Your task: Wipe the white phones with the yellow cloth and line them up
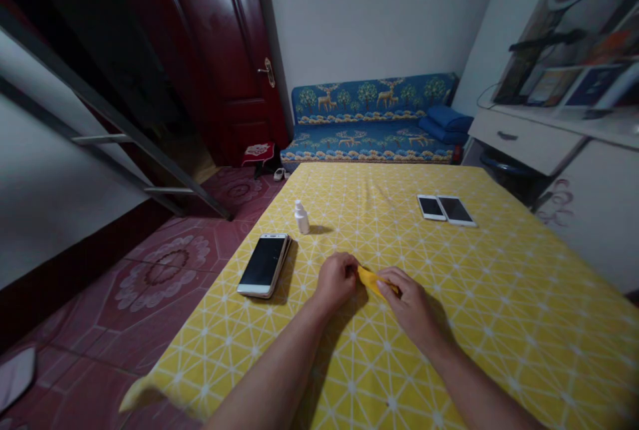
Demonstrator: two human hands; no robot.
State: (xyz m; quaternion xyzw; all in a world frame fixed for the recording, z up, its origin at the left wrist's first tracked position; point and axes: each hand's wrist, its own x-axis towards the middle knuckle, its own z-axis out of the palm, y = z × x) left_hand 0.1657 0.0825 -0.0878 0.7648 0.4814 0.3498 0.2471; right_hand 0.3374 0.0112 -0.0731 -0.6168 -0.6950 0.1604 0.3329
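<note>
The left hand [337, 281] and right hand [410, 308] meet over the near middle of the counter [504, 303], which is covered by a yellow cloth printed with a white lattice. Between them is a small folded yellow strip [373, 282], its material too small to tell. The left fingers [345, 267] are curled closed around its left end, and the right fingers [389, 279] pinch its right end, so both hands have hold of it, raised just above the cloth.

At about 9 o'clock from the hands, a smartphone [263, 265] lies with its dark screen up, near the counter's left edge. A small white plastic bottle [301, 217] stands upright at about 11 o'clock. At about 1 o'clock, a white-framed phone [431, 207] and a larger white-framed phone [456, 210] lie side by side, touching, near the far edge.

Beyond the counter at 12 o'clock is a blue sofa [369, 120] patterned with deer and trees, with folded blue bedding [446, 125] at its right end. A dark red door [219, 50] stands at 11 o'clock
</note>
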